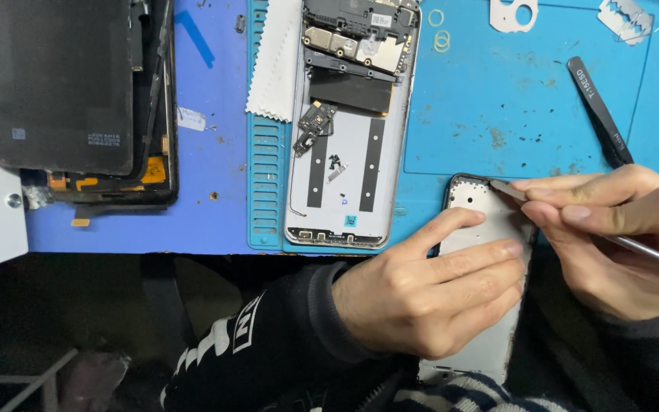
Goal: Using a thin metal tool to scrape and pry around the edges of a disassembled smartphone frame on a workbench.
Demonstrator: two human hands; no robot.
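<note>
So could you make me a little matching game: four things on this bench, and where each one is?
Things:
1. opened phone with circuit board
2. black tweezers
3. white cloth
4. pale phone frame

Places:
A. under the left hand, metal tool in the right hand at its top edge
B. lying alone, upper right of the blue mat
C. left of the opened phone's top
D. middle of the bench, lying open

Pairs: 1-D, 2-B, 3-C, 4-A

The left hand (pixel 421 294) presses a phone frame (pixel 482 229) on the surface (pixel 482 99); the right hand (pixel 619 236) holds a metal tool (pixel 650 253) at its top edge.
</note>
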